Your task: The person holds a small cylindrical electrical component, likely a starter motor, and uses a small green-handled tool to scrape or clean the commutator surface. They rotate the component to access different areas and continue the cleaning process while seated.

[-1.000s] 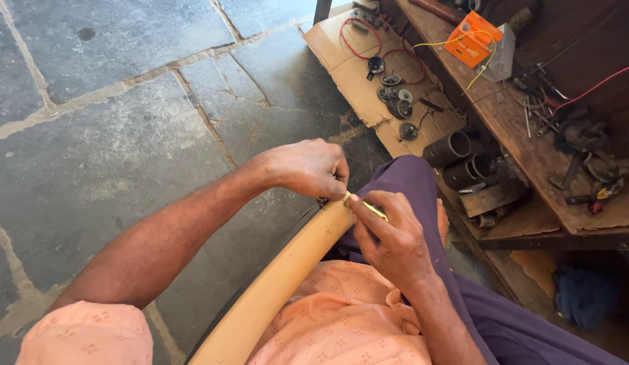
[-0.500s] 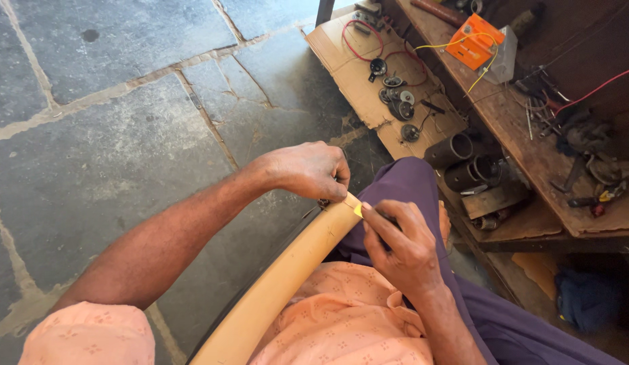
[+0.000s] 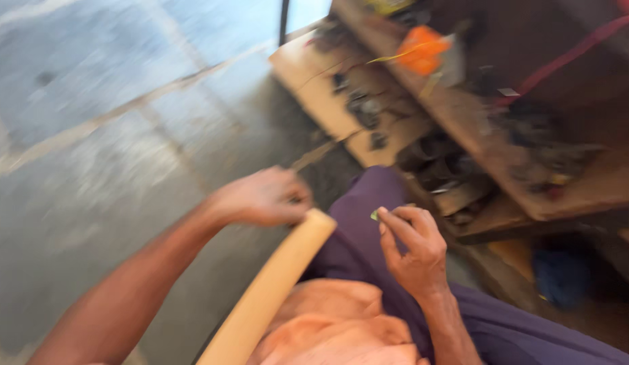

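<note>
I see my left hand [image 3: 264, 197] clamped on the tan tube's [image 3: 274, 284] end, steadying it; my right hand [image 3: 412, 247] pinches a small yellowish piece [image 3: 375, 214] (blurred).

Pretty blurry shot. Left hand [image 3: 264, 197] curled into a loose fist, knuckles up, forearm stretched in from the lower left. Right hand [image 3: 412, 249] raised a bit apart from it, thumb and forefinger pinched together at the tips, other fingers bent, wrist angled back toward the lap.
</note>
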